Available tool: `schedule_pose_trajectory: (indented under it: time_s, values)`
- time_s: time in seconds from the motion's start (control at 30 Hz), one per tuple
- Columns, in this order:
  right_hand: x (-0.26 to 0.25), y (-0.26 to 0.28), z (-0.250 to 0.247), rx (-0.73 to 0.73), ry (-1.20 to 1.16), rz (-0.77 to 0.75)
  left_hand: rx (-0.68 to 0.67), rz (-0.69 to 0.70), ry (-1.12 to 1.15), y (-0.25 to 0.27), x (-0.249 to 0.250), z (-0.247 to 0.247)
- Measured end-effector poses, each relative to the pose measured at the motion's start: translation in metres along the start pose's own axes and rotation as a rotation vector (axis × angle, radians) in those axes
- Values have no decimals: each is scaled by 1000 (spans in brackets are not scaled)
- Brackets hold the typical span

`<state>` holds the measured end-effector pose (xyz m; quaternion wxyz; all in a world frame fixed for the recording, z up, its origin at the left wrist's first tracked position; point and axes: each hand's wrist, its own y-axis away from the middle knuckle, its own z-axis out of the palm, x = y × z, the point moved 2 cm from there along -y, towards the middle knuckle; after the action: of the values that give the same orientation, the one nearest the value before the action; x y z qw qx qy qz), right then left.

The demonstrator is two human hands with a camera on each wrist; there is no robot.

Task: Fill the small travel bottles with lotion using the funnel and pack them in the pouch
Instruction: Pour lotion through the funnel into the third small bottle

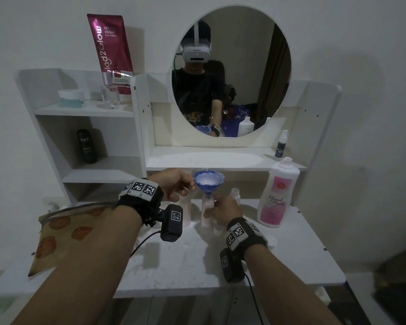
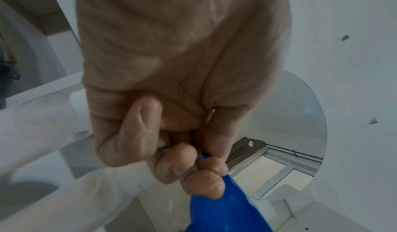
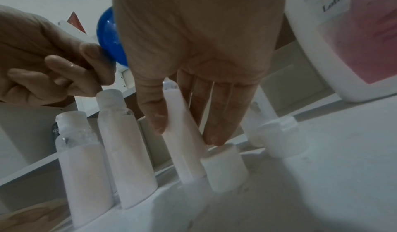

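My left hand (image 1: 186, 184) pinches the rim tab of the blue funnel (image 1: 209, 179), which has white lotion in its cone. The funnel's spout sits in the neck of a small travel bottle (image 1: 206, 215) that stands on the table. My right hand (image 1: 212, 207) holds that bottle (image 3: 187, 164) between thumb and fingers. In the left wrist view my left hand (image 2: 206, 159) has its fingertips curled on the funnel (image 2: 225, 208). Two small bottles (image 3: 86, 171) (image 3: 126, 150) with lotion in them stand uncapped to the left. The tan pouch (image 1: 61, 233) lies at the table's left.
The big pink-and-white lotion bottle (image 1: 278, 198) stands right of the small bottles. Loose white caps (image 3: 225, 167) (image 3: 281, 139) sit on the table (image 1: 291, 254) by my right hand. Shelves (image 1: 85, 111) with jars and a round mirror (image 1: 231, 71) rise behind.
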<state>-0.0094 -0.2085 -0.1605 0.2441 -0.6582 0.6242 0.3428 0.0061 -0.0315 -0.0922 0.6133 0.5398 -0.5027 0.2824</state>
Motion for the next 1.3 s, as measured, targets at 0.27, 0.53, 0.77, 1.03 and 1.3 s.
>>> schedule_pose_trajectory:
  time_s: [0.27, 0.53, 0.77, 1.03, 1.3]
  values:
    - [1, -1, 2, -1, -39, 9, 13, 19, -28, 0, 3, 3]
    - [-2, 2, 0, -13, -17, 49, 16, 17, 46, 5, 8, 1]
    - [-2, 3, -1, -12, -49, 54, -5, 16, 53, 12, 15, 3]
    - [-1, 3, -1, -10, -48, 45, 32, 14, 54, 11, 19, -1]
    - [-2, 4, -1, -21, -47, 46, 22, 5, 52, 11, 18, 0]
